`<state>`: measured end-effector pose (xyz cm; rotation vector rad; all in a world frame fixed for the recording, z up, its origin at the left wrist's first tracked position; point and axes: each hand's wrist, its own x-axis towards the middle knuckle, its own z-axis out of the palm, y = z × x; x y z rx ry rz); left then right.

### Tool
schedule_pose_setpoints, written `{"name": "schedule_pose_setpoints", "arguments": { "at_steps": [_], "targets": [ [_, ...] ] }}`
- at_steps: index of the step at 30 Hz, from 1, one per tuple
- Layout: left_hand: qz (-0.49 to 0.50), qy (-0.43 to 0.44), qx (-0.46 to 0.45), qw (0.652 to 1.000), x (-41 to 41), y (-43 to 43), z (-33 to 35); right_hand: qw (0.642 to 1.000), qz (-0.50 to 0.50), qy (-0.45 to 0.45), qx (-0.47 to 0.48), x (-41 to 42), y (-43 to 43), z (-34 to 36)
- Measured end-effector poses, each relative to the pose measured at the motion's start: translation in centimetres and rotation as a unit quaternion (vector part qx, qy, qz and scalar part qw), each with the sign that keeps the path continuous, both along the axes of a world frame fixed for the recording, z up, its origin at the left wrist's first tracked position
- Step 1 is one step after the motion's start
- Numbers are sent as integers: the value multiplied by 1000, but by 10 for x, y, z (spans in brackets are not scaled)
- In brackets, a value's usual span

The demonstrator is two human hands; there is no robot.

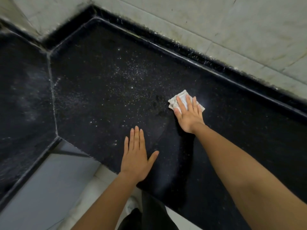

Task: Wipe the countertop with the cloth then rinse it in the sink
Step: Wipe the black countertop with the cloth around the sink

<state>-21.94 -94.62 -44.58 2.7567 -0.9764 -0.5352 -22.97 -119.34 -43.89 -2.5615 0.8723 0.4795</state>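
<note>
Speckled black stone countertop [108,83]; flat right hand [188,113] presses folded cloth [182,97].

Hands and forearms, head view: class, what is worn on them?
Nothing that shows. The left hand and right hand have no gloves or rings; the left forearm and right forearm are bare to the frame's edge, with no sleeve, watch or bracelet.

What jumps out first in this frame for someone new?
The pale cloth stands out against the black countertop, pressed flat under the right hand, toward the tiled wall. The left hand lies flat on the countertop near its front edge. White specks scatter across the countertop's middle.
</note>
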Motion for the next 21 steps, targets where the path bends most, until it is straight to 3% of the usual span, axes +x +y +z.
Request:
{"name": "schedule_pose_setpoints", "arguments": {
  "at_steps": [6,11,16,21],
  "targets": [
    [-31,19,46,998,6,-5,3,1000,15,-26,1,1,6,0],
    [-38,31,59,997,7,-7,4,992,123,-24,4,-53,39,-1],
    [-40,35,62,997,8,-8,6,963,270,-7,-20,-93,26,5],
    [-40,39,75,996,9,-8,5,983,181,-15,-30,-54,-8,4]
  ]
}}
